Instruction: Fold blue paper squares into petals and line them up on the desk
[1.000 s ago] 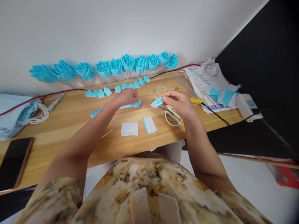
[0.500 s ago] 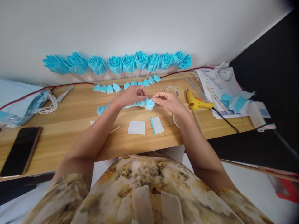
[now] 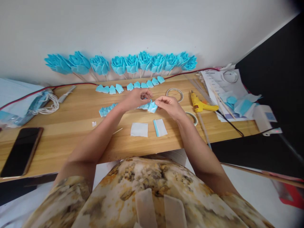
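My right hand (image 3: 170, 107) is closed in a pinch on the right corner of a small blue fabric petal (image 3: 152, 108). Close by on the left, my left hand (image 3: 139, 98) has its fingers curled, with the thumb tip near the petal's top edge. Whether anything sits between those fingers is hidden. A row of similar blue petals (image 3: 108, 109) lies on the table, partly covered by my left hand and forearm. Nearer to me lie a flat white fabric square (image 3: 139, 129) and a white piece with a blue folded edge (image 3: 160, 127).
Finished blue fabric flowers (image 3: 99, 65) on sticks lean along the wall, behind another petal row (image 3: 143, 85). Tape rolls (image 3: 175, 94), a yellow glue gun (image 3: 204, 106) and papers (image 3: 222, 77) are on the right. A phone (image 3: 22, 152) and white cord (image 3: 51, 106) are on the left.
My left hand and forearm have shifted slightly right, with the thumb lower near the petal. My right forearm has moved off the lower tape roll. The right-hand pinch stays on the petal.
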